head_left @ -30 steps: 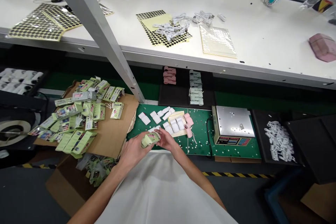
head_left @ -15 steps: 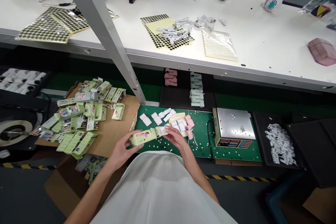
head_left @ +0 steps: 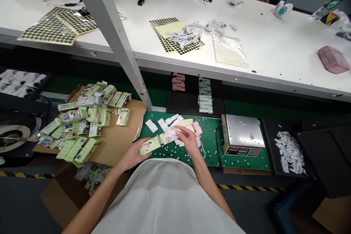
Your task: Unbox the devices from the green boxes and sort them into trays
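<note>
My left hand [head_left: 133, 155] grips the near end of a long light-green packaging box [head_left: 156, 143] printed with a pink item. My right hand [head_left: 187, 139] pinches the box's far end, with fingers closed at its white flap. Both hands hover over the green mat [head_left: 211, 142]. Just beyond my right hand lie small white pieces [head_left: 164, 121] and pink cylinders [head_left: 196, 128] on a cream tray.
A pile of flat green boxes [head_left: 82, 124] covers a brown cardboard sheet [head_left: 120, 139] to the left. A metal scale [head_left: 242, 133] sits right of the mat, white parts [head_left: 289, 148] in a black tray beyond. A slanted metal post [head_left: 115, 40] and white shelf [head_left: 274, 44] rise above.
The folded green box has been opened out into a long shape between my hands. My right hand moved up and right to its far end.
</note>
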Tool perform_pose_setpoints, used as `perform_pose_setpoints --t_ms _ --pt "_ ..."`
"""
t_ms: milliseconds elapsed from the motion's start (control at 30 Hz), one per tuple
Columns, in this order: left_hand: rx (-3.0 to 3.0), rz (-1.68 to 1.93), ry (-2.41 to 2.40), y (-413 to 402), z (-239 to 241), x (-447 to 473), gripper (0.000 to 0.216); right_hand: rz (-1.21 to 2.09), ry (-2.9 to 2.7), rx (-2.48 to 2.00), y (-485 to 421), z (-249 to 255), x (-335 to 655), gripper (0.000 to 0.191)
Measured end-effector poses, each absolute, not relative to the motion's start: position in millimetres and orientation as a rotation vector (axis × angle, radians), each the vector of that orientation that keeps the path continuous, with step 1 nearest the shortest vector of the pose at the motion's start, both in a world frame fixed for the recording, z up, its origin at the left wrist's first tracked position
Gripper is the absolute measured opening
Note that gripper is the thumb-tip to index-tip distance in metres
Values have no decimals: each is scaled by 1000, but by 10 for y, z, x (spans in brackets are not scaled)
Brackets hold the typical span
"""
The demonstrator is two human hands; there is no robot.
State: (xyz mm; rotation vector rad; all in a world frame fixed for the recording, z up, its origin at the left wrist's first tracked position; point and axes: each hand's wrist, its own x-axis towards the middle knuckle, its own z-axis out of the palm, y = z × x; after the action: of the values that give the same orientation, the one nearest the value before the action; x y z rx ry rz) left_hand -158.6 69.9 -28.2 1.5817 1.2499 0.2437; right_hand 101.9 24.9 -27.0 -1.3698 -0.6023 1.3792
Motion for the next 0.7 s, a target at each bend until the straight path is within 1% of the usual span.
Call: perform_pose_setpoints --t_ms 133,200,267,400,567,700 --pt "1482 327 1205 674 -408 -1487 65 1167 -852 -1405 227 16 1010 27" --pt "1456 373 1210 661 -408 -1423 66 1136 -891 -1443 230 113 1033 26" --pt "1468 430 1220 653 -364 -1373 61 1153 -879 -1475 235 153 1084 28" --pt "1553 514 1193 657 -260 -1352 51 1237 -862 -1476 218 137 1200 33" --pt "1571 501 1192 648 -298 -1449 52 1324 -1091 -1522 190 33 1249 34" --pt "1550 415 1198 619 -327 -1583 56 1427 -1139 -1557 208 -202 1264 34"
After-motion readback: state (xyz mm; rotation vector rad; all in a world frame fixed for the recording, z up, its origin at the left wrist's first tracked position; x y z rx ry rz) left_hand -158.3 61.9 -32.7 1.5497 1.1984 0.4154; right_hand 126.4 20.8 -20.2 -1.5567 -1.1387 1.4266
